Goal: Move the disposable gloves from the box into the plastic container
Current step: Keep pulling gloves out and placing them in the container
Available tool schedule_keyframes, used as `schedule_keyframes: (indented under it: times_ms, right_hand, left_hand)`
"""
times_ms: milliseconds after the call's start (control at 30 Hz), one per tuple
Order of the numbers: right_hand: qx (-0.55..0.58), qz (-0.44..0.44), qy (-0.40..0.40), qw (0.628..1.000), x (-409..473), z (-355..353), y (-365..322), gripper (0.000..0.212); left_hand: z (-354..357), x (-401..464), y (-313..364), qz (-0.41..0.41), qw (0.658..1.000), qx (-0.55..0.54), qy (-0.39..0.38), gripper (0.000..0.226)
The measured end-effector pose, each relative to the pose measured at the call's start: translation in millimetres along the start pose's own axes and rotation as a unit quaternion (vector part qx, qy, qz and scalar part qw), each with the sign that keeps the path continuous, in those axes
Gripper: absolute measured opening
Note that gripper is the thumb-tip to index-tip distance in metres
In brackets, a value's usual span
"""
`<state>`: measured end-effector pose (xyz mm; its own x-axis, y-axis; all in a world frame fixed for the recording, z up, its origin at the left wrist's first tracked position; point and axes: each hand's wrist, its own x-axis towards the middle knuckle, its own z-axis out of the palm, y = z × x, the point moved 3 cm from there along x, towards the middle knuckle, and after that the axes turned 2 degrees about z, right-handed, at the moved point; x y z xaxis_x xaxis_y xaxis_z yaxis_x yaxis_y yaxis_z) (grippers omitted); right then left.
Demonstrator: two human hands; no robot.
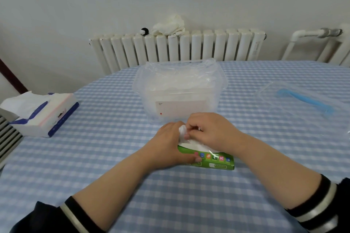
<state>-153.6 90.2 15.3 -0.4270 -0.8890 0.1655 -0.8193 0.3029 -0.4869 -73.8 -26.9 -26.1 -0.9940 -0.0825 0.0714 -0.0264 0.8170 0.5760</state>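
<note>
1. Green box [212, 159] lies on the worktop [170, 195] directly under both hands. Left hand [170, 143] holds its near-left end, thumb on the side.
2. Right hand [210, 130] pinches a white wad of gloves [183, 131] rising from the opening; left fingers close on the same wad.
3. Judgement: pin the box down and draw the wad up slowly, so the film does not tear.
4. Plastic container [180, 89] stands open just beyond the hands, some gloves already inside.

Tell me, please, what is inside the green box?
White gloves bulge from the green box; the right hand pinches them, the left hand steadies it. Its depths are hidden.
</note>
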Motion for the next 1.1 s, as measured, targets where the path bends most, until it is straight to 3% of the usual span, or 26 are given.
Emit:
schedule_keyframes:
  times_ms: [133, 200, 567, 701, 767, 801, 901, 1001, 1101]
  right_hand:
    - [0.189, 0.032, 0.084, 0.978, 0, 1, 4, 0.011]
    - [0.251, 0.048, 0.110, 0.960, -2, -2, 6, 0.018]
    - [0.384, 0.112, 0.154, 0.903, 1, -9, 19, 0.028]
    - [0.477, 0.200, 0.138, 0.845, 1, -8, 23, 0.024]
    - [0.428, 0.204, 0.139, 0.870, 1, -14, 24, 0.016]
    - [0.377, 0.182, 0.162, 0.894, 0, -18, 23, 0.023]
    - [0.191, 0.052, 0.242, 0.950, -9, -30, 6, 0.038]
    - [-0.020, -0.034, 0.146, 0.989, -11, -20, -12, 0.035]
    - [-0.101, -0.011, 0.016, 0.995, -8, -2, -7, 0.036]
  left_hand:
    - [-1, 0, -1, 0.013, 0.999, -0.053, 0.003, 0.062]
    - [-3, 0, -1, 0.019, 0.998, -0.061, 0.006, 0.065]
    - [5, 3, -12, -0.009, 1.000, -0.025, -0.006, 0.078]
    - [4, 1, -9, -0.014, 1.000, 0.005, -0.014, 0.077]
    - [4, 0, -7, -0.017, 1.000, 0.016, -0.018, 0.076]
    - [3, 0, -5, -0.018, 1.000, 0.017, -0.018, 0.074]
    - [2, -1, -5, -0.020, 1.000, 0.006, -0.012, 0.070]
    - [1, 0, -5, -0.014, 1.000, -0.004, 0.000, 0.077]
    - [0, -1, -4, -0.023, 0.999, -0.029, 0.002, 0.068]
